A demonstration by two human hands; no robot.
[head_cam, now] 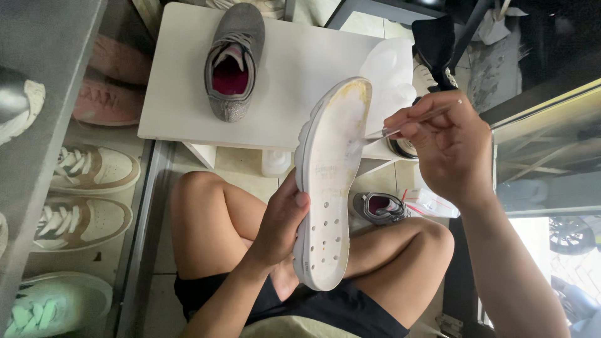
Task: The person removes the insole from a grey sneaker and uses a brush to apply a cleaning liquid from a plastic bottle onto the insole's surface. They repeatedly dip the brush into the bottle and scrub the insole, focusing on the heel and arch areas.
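Bare knees and black shorts [350, 310] fill the bottom of the head view, with the person seated on the floor before a low white table [181, 106]. Between the knees the left hand [282, 222] is wrapped around the edge of a white shoe sole [332, 181], thumb lying across its perforated inner face, holding it upright with the heel down near the lap and the yellow-stained toe end rising over the table's near edge. Just right of the sole, the right hand [447, 147] pinches a thin brush [407, 125], its bristle tip touching the sole's upper half near the right rim.

On the table, near its far edge, stands a grey shoe [231, 62] with a pink lining. A second grey shoe [379, 208] lies on the floor behind the sole, beside a plastic bag [432, 201]. Shelves along the left hold white and tan sneakers [87, 194].

As a judgement: the sole is gripped by one edge only, so brush pressure could twist it in the left hand, and the tip might smear onto the thumb or drip on the thigh below.
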